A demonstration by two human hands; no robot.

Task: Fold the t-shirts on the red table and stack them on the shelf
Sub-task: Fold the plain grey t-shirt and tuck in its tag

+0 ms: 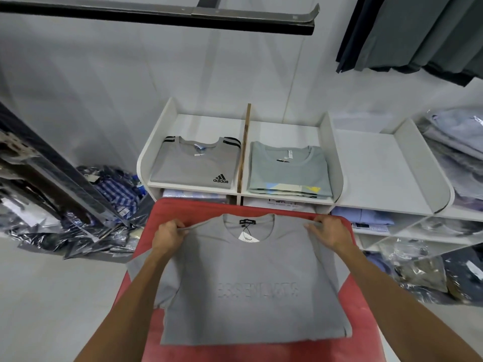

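A grey t-shirt (251,291) lies face up on the red tabletop (366,304), collar toward the far edge, hem toward the near edge. Its raised chest lettering is too faint to read, and a paper tag (249,237) sits just inside the neckline. My left hand (170,233) pinches the shirt's left shoulder seam and my right hand (329,232) pinches the right shoulder seam, both close to the tabletop's far edge, the cloth pulled taut between them. One short sleeve hangs over the tabletop's left edge.

Just beyond the far edge stands a white shelf (324,142). Its left compartment holds a folded grey adidas shirt (194,162); the next compartment, past a thin wooden divider (244,150), holds a stack of folded green-grey shirts (287,171). Bagged clothes (78,205) are heaped on the floor to the left.
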